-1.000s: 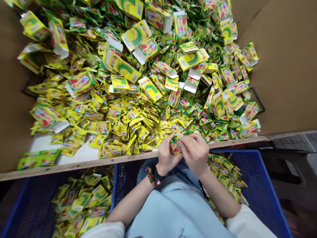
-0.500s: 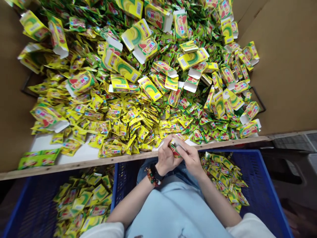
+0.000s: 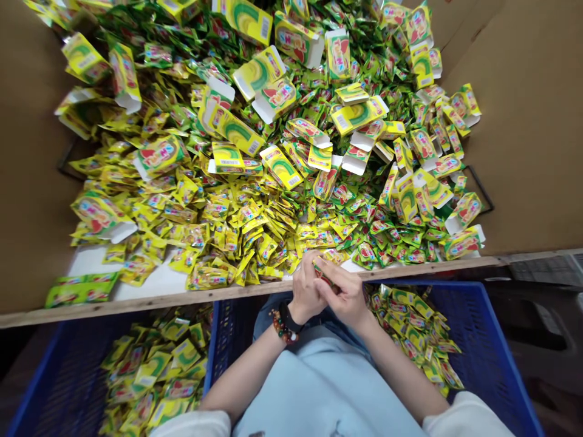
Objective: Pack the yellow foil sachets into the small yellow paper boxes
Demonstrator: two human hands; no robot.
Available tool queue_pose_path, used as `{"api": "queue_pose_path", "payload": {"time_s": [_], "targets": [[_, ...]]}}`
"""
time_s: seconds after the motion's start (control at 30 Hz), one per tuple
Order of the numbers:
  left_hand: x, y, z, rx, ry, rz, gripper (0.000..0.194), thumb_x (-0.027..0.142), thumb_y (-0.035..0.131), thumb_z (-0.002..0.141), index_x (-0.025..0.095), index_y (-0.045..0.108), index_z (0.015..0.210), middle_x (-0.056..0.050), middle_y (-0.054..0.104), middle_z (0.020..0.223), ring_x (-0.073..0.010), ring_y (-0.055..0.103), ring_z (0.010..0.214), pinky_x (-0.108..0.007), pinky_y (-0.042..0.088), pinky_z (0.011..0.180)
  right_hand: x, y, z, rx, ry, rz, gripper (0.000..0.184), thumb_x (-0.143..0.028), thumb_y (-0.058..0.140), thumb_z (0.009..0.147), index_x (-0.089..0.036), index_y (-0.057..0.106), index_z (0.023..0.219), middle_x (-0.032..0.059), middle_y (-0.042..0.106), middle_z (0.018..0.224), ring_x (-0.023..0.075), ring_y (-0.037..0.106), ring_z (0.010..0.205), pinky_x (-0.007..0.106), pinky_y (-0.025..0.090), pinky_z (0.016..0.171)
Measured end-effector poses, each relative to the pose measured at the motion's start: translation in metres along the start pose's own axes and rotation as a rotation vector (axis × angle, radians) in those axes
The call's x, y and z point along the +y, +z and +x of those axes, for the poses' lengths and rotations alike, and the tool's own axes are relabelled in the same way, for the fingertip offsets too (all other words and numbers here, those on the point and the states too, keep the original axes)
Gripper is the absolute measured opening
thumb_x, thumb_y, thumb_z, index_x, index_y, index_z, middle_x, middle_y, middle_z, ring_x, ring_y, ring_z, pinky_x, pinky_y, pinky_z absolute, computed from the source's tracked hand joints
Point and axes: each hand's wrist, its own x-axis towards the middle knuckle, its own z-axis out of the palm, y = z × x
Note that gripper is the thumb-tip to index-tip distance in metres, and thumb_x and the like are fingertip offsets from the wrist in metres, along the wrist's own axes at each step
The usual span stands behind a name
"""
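Note:
My left hand (image 3: pixel 306 291) and my right hand (image 3: pixel 344 292) meet in front of the shelf's wooden front edge, both closed around one small candy box (image 3: pixel 324 276). Only a strip of the box's green and red printed side shows between the fingers; the rest is covered. Just beyond my fingertips lie yellow candy sachets (image 3: pixel 268 246) in a loose heap. Green sachets (image 3: pixel 367 252) lie to the right of them. Several printed boxes with white flaps, such as a yellow one (image 3: pixel 281 167), rest on top of the heap.
Cardboard walls (image 3: pixel 528 139) flank the heap on both sides. Below the wooden edge (image 3: pixel 182 298) stand blue crates (image 3: pixel 501 352), holding yellow-green boxes (image 3: pixel 155 370) at left and more (image 3: pixel 416 328) at right. A flat green strip of sachets (image 3: pixel 82 289) lies at the left corner.
My right fingers have folded over the box's top, where a pale opening or flap showed before. The view has shifted slightly, so the heap appears a little further right.

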Motion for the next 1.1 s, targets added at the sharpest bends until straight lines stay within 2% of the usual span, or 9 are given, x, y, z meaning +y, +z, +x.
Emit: {"api": "queue_pose_path", "payload": {"time_s": [0.13, 0.23, 0.3, 0.37, 0.6, 0.77, 0.83, 0.93, 1.1], "targets": [[0.008, -0.014, 0.008, -0.097, 0.114, 0.03, 0.051, 0.036, 0.043, 0.09, 0.013, 0.04, 0.135, -0.019, 0.058, 0.12, -0.029, 0.058, 0.112, -0.046, 0.051, 0.093, -0.008, -0.024, -0.015, -0.044, -0.048, -0.167, 0.039, -0.019, 0.05, 0.094, -0.025, 0.061, 0.13, 0.0078, 0.073, 0.115, 0.0205, 0.072, 0.099, 0.032, 0.06, 0.084], [0.011, -0.036, 0.02, -0.205, 0.175, 0.175, 0.057, 0.043, 0.057, 0.086, 0.014, 0.046, 0.134, -0.017, 0.059, 0.122, -0.0293, 0.055, 0.111, -0.045, 0.05, 0.093, -0.007, -0.076, -0.037, -0.024, 0.165, -0.529, 0.032, -0.025, 0.049, 0.094, -0.023, 0.07, 0.118, 0.0097, 0.076, 0.107, 0.0226, 0.074, 0.09, 0.035, 0.059, 0.081], [0.007, -0.048, 0.03, -0.186, 0.108, 0.334, 0.035, 0.036, 0.058, 0.088, 0.018, 0.06, 0.118, -0.012, 0.064, 0.112, -0.0265, 0.055, 0.102, -0.041, 0.05, 0.087, 0.004, -0.107, -0.047, -0.052, 0.334, -0.869, 0.027, -0.033, 0.054, 0.09, -0.023, 0.075, 0.104, 0.0116, 0.076, 0.102, 0.0276, 0.072, 0.093, 0.041, 0.057, 0.084], [0.0, -0.052, 0.044, -0.19, 0.044, 0.484, 0.018, 0.026, 0.054, 0.091, 0.02, 0.068, 0.1, -0.009, 0.067, 0.101, -0.0251, 0.054, 0.095, -0.038, 0.051, 0.079, 0.021, -0.121, -0.046, -0.1, 0.332, -0.997, 0.029, -0.034, 0.052, 0.089, -0.022, 0.075, 0.102, 0.0124, 0.075, 0.104, 0.0293, 0.068, 0.1, 0.044, 0.055, 0.087], [-0.018, -0.025, 0.094, -0.497, 0.057, 0.719, 0.025, 0.004, 0.045, 0.085, 0.011, 0.069, 0.087, -0.017, 0.066, 0.086, -0.0275, 0.058, 0.086, -0.036, 0.048, 0.068, 0.069, -0.081, 0.002, -0.141, 0.163, -0.893, 0.035, -0.01, 0.048, 0.086, -0.017, 0.069, 0.114, 0.0142, 0.071, 0.116, 0.0297, 0.058, 0.104, 0.049, 0.042, 0.093], [-0.013, -0.036, 0.098, -0.459, -0.01, 0.655, 0.023, 0.012, 0.048, 0.088, 0.011, 0.071, 0.086, -0.013, 0.067, 0.071, -0.0247, 0.061, 0.073, -0.032, 0.044, 0.063, 0.065, -0.079, 0.005, 0.322, 0.303, -0.349, 0.018, -0.03, 0.059, 0.087, -0.02, 0.073, 0.091, 0.0085, 0.075, 0.09, 0.0243, 0.063, 0.089, 0.043, 0.045, 0.085], [-0.007, -0.042, 0.091, -0.325, -0.086, 0.497, 0.024, 0.021, 0.05, 0.09, 0.015, 0.072, 0.095, -0.008, 0.068, 0.069, -0.0208, 0.061, 0.068, -0.029, 0.043, 0.062, 0.055, -0.072, 0.006, 0.484, 0.423, 0.039, 0.021, -0.039, 0.069, 0.079, -0.02, 0.07, 0.087, 0.0025, 0.071, 0.077, 0.0192, 0.064, 0.073, 0.036, 0.05, 0.074], [0.005, -0.042, 0.074, -0.185, -0.264, 0.046, 0.026, 0.03, 0.054, 0.089, 0.018, 0.073, 0.102, -0.002, 0.069, 0.068, -0.0156, 0.06, 0.061, -0.026, 0.044, 0.06, 0.037, -0.049, 0.014, 0.511, 0.548, 0.451, 0.032, -0.041, 0.081, 0.065, -0.02, 0.065, 0.082, -0.005, 0.064, 0.064, 0.0123, 0.059, 0.058, 0.028, 0.05, 0.064], [0.018, -0.03, 0.056, -0.11, -0.465, -0.548, 0.029, 0.041, 0.063, 0.084, 0.014, 0.073, 0.087, -0.004, 0.072, 0.076, -0.0157, 0.064, 0.067, -0.027, 0.051, 0.063, 0.02, -0.017, 0.027, 0.452, 0.559, 0.498, 0.03, -0.039, 0.081, 0.066, -0.019, 0.062, 0.078, -0.0035, 0.065, 0.071, 0.0123, 0.061, 0.062, 0.027, 0.054, 0.063]]}}
